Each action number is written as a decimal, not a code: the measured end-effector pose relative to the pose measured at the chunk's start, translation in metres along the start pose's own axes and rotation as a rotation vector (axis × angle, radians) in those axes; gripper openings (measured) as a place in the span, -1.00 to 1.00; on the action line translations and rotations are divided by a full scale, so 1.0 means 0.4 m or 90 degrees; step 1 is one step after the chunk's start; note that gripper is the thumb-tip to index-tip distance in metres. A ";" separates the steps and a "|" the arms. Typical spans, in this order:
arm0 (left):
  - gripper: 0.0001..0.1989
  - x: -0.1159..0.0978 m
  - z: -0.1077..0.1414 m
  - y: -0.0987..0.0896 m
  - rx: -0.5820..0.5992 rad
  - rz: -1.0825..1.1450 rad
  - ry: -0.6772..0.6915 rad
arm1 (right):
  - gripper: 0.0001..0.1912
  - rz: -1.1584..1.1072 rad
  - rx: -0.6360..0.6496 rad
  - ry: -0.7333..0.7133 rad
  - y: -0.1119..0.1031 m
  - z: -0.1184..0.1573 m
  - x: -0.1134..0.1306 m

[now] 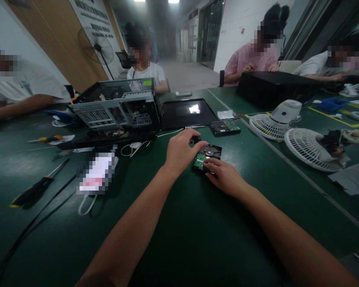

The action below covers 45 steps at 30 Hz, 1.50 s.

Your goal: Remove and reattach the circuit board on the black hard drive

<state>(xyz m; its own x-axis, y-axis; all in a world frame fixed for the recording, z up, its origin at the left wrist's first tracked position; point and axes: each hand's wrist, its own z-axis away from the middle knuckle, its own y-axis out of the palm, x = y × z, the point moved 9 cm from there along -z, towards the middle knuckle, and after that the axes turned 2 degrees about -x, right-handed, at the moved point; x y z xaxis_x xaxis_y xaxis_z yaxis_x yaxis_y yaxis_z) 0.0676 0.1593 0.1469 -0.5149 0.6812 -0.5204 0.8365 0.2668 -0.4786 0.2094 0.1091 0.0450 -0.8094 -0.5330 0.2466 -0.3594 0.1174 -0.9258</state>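
A hard drive (214,151) with a green circuit board lies on the dark green table in front of me. My right hand (227,175) grips its near right edge, fingers over the board and thumb low at the side. Above the drive's far left corner is my left hand (181,150), fingers curled and thumb pointing across the drive. Whatever its fingertips hold, if anything, is too small to make out. A second hard drive (225,127), circuit board up, rests just beyond.
An opened computer case (116,107) stands at left behind a phone (97,173) with a white cable. A screwdriver (37,187) lies far left. Beyond my hands is a black panel (187,113). White fan parts (305,147) sit at right. Other people sit around the table.
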 end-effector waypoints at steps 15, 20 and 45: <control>-0.84 -0.013 -0.004 0.002 0.021 -0.076 0.073 | -0.62 -0.012 -0.003 -0.002 0.002 -0.001 -0.002; -0.81 -0.010 -0.001 0.007 0.013 -0.089 0.071 | -0.63 -0.005 -0.004 -0.001 0.001 -0.001 -0.002; -0.77 -0.006 0.000 0.020 0.047 -0.001 0.025 | -0.63 -0.005 0.003 -0.003 -0.004 -0.002 0.006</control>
<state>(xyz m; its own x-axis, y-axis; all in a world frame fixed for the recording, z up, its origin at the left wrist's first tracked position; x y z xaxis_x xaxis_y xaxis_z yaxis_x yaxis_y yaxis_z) 0.0756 0.1599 0.1441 -0.5078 0.7073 -0.4918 0.8187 0.2185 -0.5311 0.2077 0.1083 0.0471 -0.8045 -0.5373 0.2532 -0.3638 0.1088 -0.9251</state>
